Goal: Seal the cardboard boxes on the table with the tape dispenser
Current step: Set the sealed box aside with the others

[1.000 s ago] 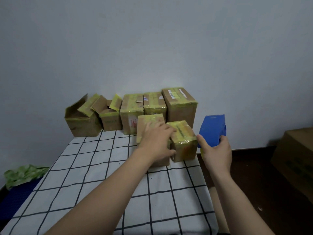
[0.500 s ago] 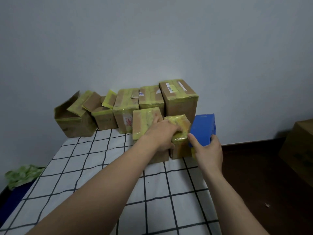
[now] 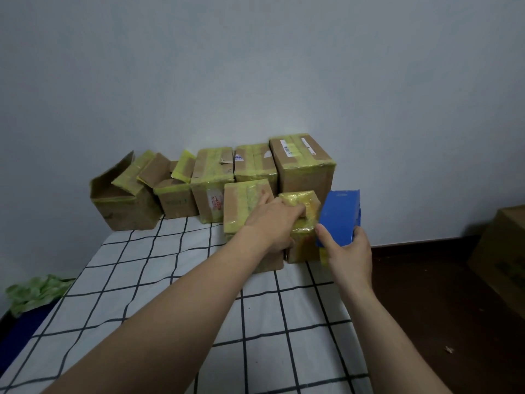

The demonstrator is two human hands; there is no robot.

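A small cardboard box (image 3: 302,223) wrapped in yellow tape sits near the table's right edge. My left hand (image 3: 274,223) grips its top, fingers curled over it, and also lies across a taller taped box (image 3: 244,206) just to its left. My right hand (image 3: 350,258) holds the blue tape dispenser (image 3: 341,216) against the small box's right side. A yellowish roll of tape shows just below the dispenser.
A row of taped boxes (image 3: 255,163) stands along the wall, with two open-flapped boxes (image 3: 125,200) at the left. The table (image 3: 170,308) has a white checked cloth. A large carton (image 3: 502,257) sits on the dark floor right; green material (image 3: 34,292) lies left.
My left hand has shifted right from the taller box onto the small box and closed over its top. My right hand has brought the dispenser leftward up to the small box.
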